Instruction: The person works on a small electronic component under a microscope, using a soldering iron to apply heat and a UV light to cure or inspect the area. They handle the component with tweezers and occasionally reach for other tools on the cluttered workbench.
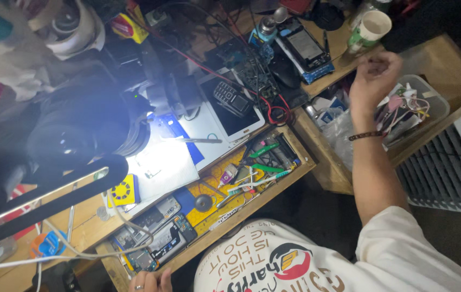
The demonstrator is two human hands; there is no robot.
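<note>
**Right hand up over the parts tub**

Off to the right of the bench, the right hand (373, 75) is raised over the clear plastic tub (430, 100) of cables and bits, fingertips pinched together, though it's too blurry to tell if they hold anything. The left hand (149, 281) rests at the drawer's (274, 189) front edge, fingers curled, ring showing. A white cup (371, 27) sits just beyond the right hand.

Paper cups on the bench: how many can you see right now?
1. A white-and-green paper cup stands at the far right end of the bench, just beyond the raised right hand. Clutter could be hiding others.
</note>
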